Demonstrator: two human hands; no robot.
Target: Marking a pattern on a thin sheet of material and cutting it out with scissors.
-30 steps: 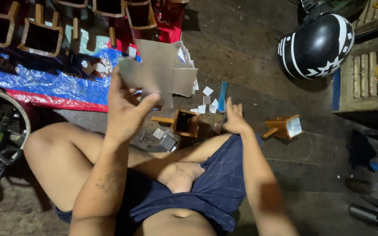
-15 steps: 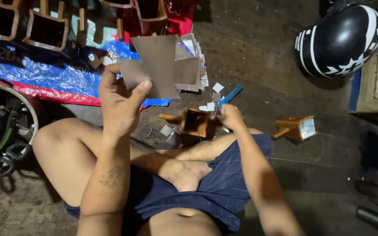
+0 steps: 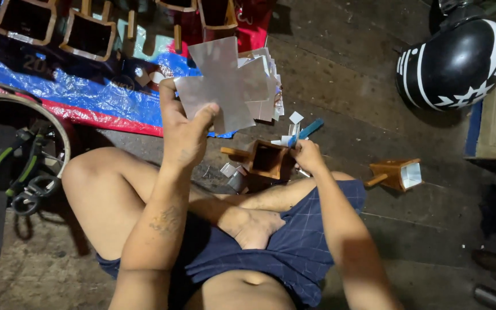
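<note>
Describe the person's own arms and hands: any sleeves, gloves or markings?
Both arms are bare from the shoulder down, with no sleeves, gloves, watch or rings visible. The left hand belongs to a forearm bearing a small dark tattoo midway along it. The right hand and its forearm show no markings. Dark blue checked shorts are the only clothing in view.

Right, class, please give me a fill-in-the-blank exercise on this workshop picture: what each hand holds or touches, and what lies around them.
1. The left hand holds up a cross-shaped ____ sheet.
2. The right hand rests at the open wooden ____ on the floor.
3. At the upper right lies a black and white ____.
4. The tarp under the wooden boxes is mostly ____.

Missing words: metal; box; helmet; blue
</note>
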